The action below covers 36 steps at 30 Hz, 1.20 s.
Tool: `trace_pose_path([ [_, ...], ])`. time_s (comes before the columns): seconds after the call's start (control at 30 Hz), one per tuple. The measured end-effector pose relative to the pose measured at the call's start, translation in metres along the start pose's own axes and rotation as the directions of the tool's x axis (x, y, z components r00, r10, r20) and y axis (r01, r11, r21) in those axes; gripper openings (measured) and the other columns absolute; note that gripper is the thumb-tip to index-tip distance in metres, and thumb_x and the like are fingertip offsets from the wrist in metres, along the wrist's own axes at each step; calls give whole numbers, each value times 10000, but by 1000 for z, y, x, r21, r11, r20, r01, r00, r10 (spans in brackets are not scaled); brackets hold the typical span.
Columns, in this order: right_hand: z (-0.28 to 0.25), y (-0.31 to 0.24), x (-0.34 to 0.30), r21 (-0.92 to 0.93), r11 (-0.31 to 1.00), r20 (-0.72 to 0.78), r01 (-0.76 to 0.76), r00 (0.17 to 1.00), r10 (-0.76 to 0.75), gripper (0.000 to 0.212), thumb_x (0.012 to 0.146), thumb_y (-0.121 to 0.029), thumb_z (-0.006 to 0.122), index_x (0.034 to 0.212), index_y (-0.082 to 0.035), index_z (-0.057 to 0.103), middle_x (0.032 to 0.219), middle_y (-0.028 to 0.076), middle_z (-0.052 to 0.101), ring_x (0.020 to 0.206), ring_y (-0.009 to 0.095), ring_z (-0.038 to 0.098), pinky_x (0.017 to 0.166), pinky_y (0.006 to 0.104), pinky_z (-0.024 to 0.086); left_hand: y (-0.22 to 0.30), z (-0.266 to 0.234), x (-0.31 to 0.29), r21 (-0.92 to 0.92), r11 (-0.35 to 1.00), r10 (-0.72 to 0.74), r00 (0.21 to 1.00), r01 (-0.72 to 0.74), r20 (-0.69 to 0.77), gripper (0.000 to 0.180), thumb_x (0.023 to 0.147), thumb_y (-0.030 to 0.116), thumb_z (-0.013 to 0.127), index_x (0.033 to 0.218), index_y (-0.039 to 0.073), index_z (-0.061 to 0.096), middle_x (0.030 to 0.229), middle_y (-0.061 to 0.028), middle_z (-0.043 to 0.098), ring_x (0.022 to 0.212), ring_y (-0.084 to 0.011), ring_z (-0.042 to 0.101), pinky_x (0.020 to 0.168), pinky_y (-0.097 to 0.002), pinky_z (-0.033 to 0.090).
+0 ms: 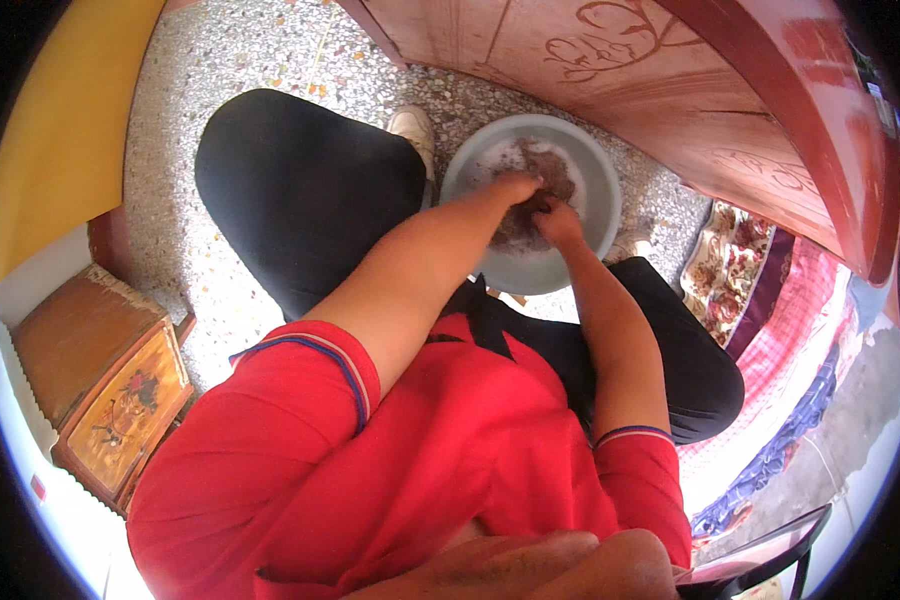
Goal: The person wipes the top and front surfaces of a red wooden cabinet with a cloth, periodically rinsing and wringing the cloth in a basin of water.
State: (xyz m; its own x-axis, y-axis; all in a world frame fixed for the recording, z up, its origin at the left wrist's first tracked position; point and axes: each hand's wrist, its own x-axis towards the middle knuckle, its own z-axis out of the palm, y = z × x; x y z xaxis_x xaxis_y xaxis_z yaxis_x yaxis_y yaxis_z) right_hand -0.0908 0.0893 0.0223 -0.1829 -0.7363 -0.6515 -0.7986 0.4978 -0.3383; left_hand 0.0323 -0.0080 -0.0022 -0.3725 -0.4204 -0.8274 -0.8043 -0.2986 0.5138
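Between my feet stands a round pale grey-blue basin [602, 225] with whitish suds in it. A wet, dark brown bundle [550, 168] that looks like cloth lies in the suds. Over the bundle's near left part, my left hand [518, 187] is closed on it. Close by on the right, my right hand [558, 222] has its fingers curled into the same brown cloth. The two hands almost meet, and their fingertips are partly hidden in the folds.
A reddish carved wooden panel [650, 80] rises just beyond the basin. My dark-trousered knees [310, 190] flank it on speckled flooring [240, 60]. Patterned fabrics [735, 260] hang at right. A small painted wooden cabinet [120, 400] stands at left, below a yellow panel [65, 130].
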Motion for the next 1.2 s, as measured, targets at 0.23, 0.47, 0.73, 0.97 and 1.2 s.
trace_pose_path([
  [0.23,-63,-42,2,848,515,241,-127,957,-161,380,615,-144,563,947,29,631,825,54,610,727,184,545,716,271,446,-4,-23,-13,-786,454,-195,907,420,373,616,865,619,505,1138,87,650,1129,-149,649,1020,-341,609,895,-472,456],
  [0.47,-71,-19,0,916,375,281,-143,897,-342,467,653,-123,526,1091,26,592,994,128,645,940,269,606,828,359,500,4,-30,-33,-896,391,223,923,211,315,416,815,449,643,1032,95,672,979,-107,678,861,-257,626,752,-413,497],
  [0.73,-49,-63,2,565,825,-185,-34,968,167,523,916,-462,492,1074,15,635,1019,234,648,968,396,607,865,467,478,10,-22,-13,-844,449,-8,946,293,324,288,870,330,613,995,76,663,964,-106,663,885,-251,636,777,-465,493],
  [0.97,-52,-50,-4,248,965,-237,-83,961,144,624,982,-520,327,1077,14,636,1040,254,645,988,435,607,857,520,467,3,-4,-1,-788,576,-81,975,217,209,258,890,287,598,961,45,653,961,-143,644,883,-260,646,783,-482,492],
  [1.2,-29,10,6,45,917,-179,-397,900,398,582,986,-516,321,1250,-46,541,1080,216,649,998,397,621,854,497,493,14,-14,-17,-538,840,-138,986,65,-97,587,868,439,646,1208,-34,573,1096,-198,641,1003,-316,635,870,-470,489],
])
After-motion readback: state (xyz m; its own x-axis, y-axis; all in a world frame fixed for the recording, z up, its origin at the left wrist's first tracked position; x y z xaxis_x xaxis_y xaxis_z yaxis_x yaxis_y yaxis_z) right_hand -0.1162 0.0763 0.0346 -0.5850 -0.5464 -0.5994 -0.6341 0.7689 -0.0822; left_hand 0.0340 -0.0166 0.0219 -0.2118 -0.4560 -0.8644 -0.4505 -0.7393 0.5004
